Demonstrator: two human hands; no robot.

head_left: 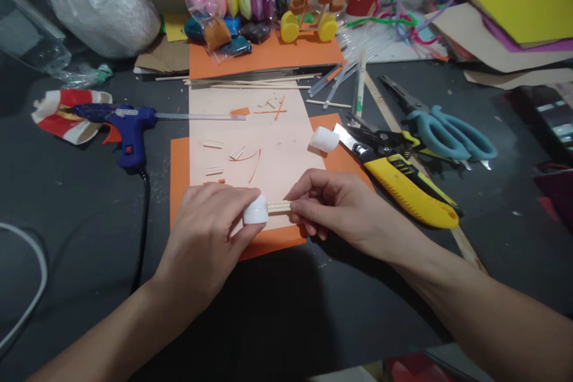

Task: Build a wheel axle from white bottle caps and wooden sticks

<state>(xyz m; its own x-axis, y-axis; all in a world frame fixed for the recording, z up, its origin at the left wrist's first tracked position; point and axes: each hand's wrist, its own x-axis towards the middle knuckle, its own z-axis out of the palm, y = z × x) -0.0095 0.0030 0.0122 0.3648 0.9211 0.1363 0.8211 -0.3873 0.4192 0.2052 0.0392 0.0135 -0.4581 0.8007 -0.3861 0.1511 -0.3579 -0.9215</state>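
Note:
Between the thumb and fingers of my left hand [210,224] is a small white cap-like cylinder [256,210]. My right hand [331,200] pinches a few thin wooden sticks [279,207] lying side by side. Their left ends meet the white cylinder; whether they go into it or only touch it I cannot tell. Both hands are over the lower part of a pale sheet [286,158]. Short cut stick pieces [213,171] and thin orange strips [255,165] lie on that sheet. A second white cylinder [324,139] rests on its side beyond my right hand.
A blue glue gun [132,131] with its cord lies at left. On the right are a yellow utility knife [409,191] with its blade out and blue-handled scissors [452,131]. Bagged coloured clay [242,0] and a small yellow-wheeled model [308,21] stand at the back.

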